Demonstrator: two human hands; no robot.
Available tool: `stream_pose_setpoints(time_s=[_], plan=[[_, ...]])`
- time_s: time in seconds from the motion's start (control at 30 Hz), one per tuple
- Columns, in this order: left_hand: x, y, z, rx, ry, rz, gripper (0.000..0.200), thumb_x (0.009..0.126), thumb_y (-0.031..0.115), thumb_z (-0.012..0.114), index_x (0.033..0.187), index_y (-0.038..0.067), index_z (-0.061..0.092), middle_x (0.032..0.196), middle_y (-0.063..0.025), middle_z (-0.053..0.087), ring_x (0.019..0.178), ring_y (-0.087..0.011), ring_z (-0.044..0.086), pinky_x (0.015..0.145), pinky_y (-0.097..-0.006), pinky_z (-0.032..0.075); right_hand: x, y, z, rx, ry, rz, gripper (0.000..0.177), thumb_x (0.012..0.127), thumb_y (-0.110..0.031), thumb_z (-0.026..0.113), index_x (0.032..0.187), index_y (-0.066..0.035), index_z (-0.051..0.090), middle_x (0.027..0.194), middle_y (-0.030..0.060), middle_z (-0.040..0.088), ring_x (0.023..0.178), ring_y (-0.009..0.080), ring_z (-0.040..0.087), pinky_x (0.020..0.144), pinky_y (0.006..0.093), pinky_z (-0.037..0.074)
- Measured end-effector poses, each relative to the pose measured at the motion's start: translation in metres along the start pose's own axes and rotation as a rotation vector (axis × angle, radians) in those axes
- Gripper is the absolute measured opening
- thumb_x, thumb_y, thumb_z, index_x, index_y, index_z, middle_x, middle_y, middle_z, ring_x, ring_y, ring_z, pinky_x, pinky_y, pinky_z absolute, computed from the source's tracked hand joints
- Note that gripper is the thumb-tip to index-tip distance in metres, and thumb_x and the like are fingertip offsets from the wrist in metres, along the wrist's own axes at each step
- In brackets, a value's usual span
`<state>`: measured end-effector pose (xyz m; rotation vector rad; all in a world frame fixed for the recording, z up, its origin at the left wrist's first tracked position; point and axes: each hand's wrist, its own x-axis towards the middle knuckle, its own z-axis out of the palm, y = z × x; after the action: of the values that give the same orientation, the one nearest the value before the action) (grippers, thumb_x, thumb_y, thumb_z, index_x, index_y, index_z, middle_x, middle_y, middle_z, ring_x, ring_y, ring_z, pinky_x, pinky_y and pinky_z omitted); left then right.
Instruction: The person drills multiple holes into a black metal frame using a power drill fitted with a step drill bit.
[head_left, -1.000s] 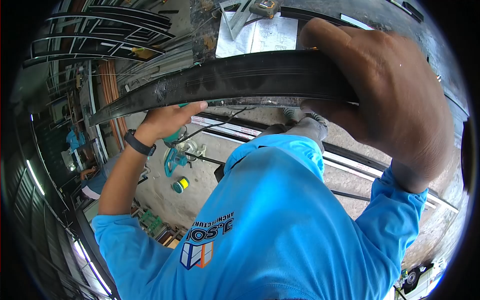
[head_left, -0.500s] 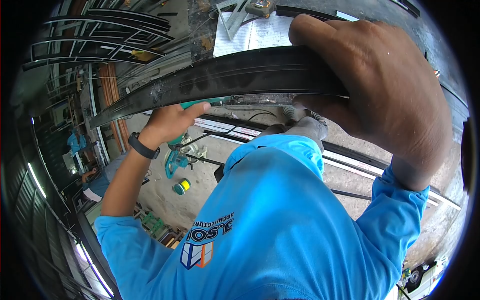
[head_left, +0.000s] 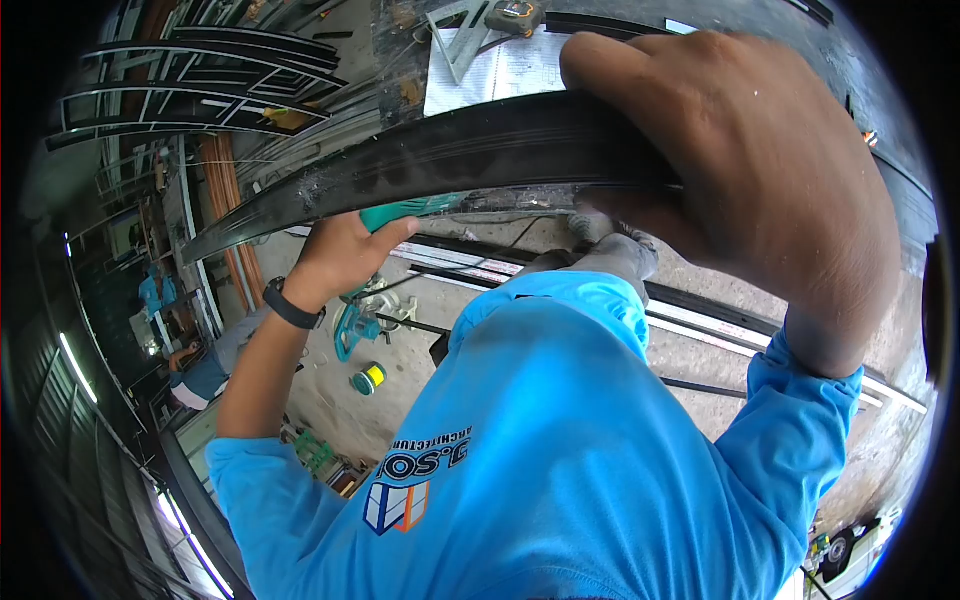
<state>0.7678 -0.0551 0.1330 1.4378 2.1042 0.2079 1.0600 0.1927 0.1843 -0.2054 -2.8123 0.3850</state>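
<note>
Spanning upper centre, a long black grooved bar (head_left: 450,150) is being pinched by the right hand (head_left: 765,160); the left hand (head_left: 345,258) is touching a teal tool (head_left: 412,209), its grip hidden.

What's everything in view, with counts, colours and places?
Long bar: one, black, across the view
Power tool: one, teal, by left hand, partly hidden
Triangle square: one, silver, on paper
Paper: count unclear, white, worktable
Tape measure: one, dark, worktable
Worktable: one, grey, top
Floor machine: one, teal and silver, floor
Round container: one, green and yellow, floor
Profiles: several, black and white, floor
Frames: several, black, upper left
Wristband: one, black, left wrist
Shirt: one, blue, worn
Hands: left, right
</note>
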Motion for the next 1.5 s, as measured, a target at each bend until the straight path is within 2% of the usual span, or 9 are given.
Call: stream_pose_setpoints(time_s=[0.1, 0.27, 0.43, 0.63, 0.73, 0.83, 0.93, 1.4, 1.5], plan=[[0.005, 0.011, -0.008, 0.083, 0.041, 0.162, 0.037, 0.094, 0.028, 0.075, 0.119, 0.002, 0.067, 0.095, -0.0085, 0.069, 0.083, -0.0194, 0.066, 0.075, -0.0328, 0.052, 0.004, 0.003, 0.001, 0.013, 0.003, -0.008, 0.050, 0.071, -0.020, 0.089, 0.110, -0.008, 0.060, 0.086, 0.0139, 0.071, 0.082, 0.0347, 0.072, 0.072, 0.0452, 0.054], [-0.013, 0.030, -0.030, -0.142, -0.034, -0.163, 0.050, 0.093, 0.030, 0.074, 0.133, 0.003, 0.063, 0.126, -0.0192, 0.068, 0.117, -0.0350, 0.065, 0.103, -0.0422, 0.048, 0.005, 0.008, 0.001, 0.023, 0.011, 0.002, 0.050, 0.071, -0.020, 0.089, 0.110, -0.008, 0.060, 0.087, 0.0137, 0.071, 0.082, 0.0347, 0.072, 0.072, 0.0452, 0.054], [-0.005, 0.020, -0.015, -0.152, -0.023, -0.077, 0.036, 0.094, 0.021, 0.075, 0.119, -0.001, 0.061, 0.085, -0.0050, 0.066, 0.069, -0.0125, 0.061, 0.064, -0.0284, 0.052, 0.004, 0.007, 0.000, 0.023, 0.010, 0.004, 0.049, 0.071, -0.020, 0.089, 0.109, -0.008, 0.060, 0.087, 0.0136, 0.071, 0.082, 0.0347, 0.072, 0.072, 0.0452, 0.054], [-0.001, 0.022, -0.015, -0.116, -0.088, -0.105, 0.049, 0.092, 0.030, 0.076, 0.128, 0.000, 0.061, 0.115, -0.0155, 0.065, 0.103, -0.0281, 0.062, 0.090, -0.0383, 0.049, 0.006, 0.007, 0.001, 0.021, 0.011, 0.005, 0.049, 0.072, -0.020, 0.089, 0.109, -0.008, 0.060, 0.087, 0.0134, 0.071, 0.083, 0.0348, 0.072, 0.072, 0.0451, 0.054], [0.000, 0.023, -0.012, -0.113, -0.079, -0.085, 0.042, 0.093, 0.027, 0.075, 0.122, 0.000, 0.062, 0.100, -0.0102, 0.066, 0.086, -0.0204, 0.062, 0.077, -0.0333, 0.050, 0.004, 0.006, 0.001, 0.024, 0.014, 0.003, 0.049, 0.072, -0.020, 0.089, 0.109, -0.008, 0.060, 0.087, 0.0133, 0.071, 0.083, 0.0348, 0.072, 0.072, 0.0451, 0.054], [-0.002, 0.023, -0.012, -0.092, -0.091, -0.106, 0.048, 0.093, 0.030, 0.075, 0.128, 0.000, 0.062, 0.114, -0.0155, 0.066, 0.102, -0.0283, 0.063, 0.090, -0.0381, 0.050, 0.004, 0.005, 0.001, 0.023, 0.015, -0.002, 0.048, 0.072, -0.020, 0.089, 0.109, -0.008, 0.060, 0.087, 0.0132, 0.071, 0.083, 0.0348, 0.072, 0.072, 0.0451, 0.054], [-0.001, 0.023, -0.010, -0.077, -0.068, -0.065, 0.039, 0.095, 0.027, 0.075, 0.117, -0.002, 0.063, 0.086, -0.0057, 0.066, 0.070, -0.0132, 0.062, 0.065, -0.0284, 0.053, 0.003, 0.005, 0.001, 0.022, 0.015, -0.002, 0.048, 0.072, -0.020, 0.089, 0.108, -0.008, 0.060, 0.088, 0.0132, 0.072, 0.083, 0.0348, 0.072, 0.072, 0.0451, 0.054], [0.006, 0.022, -0.014, -0.119, -0.180, -0.248, 0.040, 0.096, 0.041, 0.073, 0.101, 0.002, 0.070, 0.076, -0.0035, 0.066, 0.066, -0.0122, 0.061, 0.064, -0.0294, 0.051, 0.000, -0.003, -0.001, 0.018, 0.016, 0.001, 0.047, 0.072, -0.019, 0.089, 0.107, -0.008, 0.060, 0.088, 0.0128, 0.072, 0.083, 0.0349, 0.072, 0.072, 0.0450, 0.054], [0.011, 0.023, -0.013, -0.072, -0.147, -0.101, 0.039, 0.097, 0.040, 0.073, 0.100, 0.002, 0.071, 0.076, -0.0027, 0.066, 0.066, -0.0119, 0.061, 0.064, -0.0295, 0.051, 0.000, -0.006, -0.002, 0.012, 0.004, 0.007, 0.047, 0.072, -0.019, 0.089, 0.107, -0.008, 0.060, 0.088, 0.0127, 0.072, 0.083, 0.0349, 0.072, 0.072, 0.0450, 0.054]])
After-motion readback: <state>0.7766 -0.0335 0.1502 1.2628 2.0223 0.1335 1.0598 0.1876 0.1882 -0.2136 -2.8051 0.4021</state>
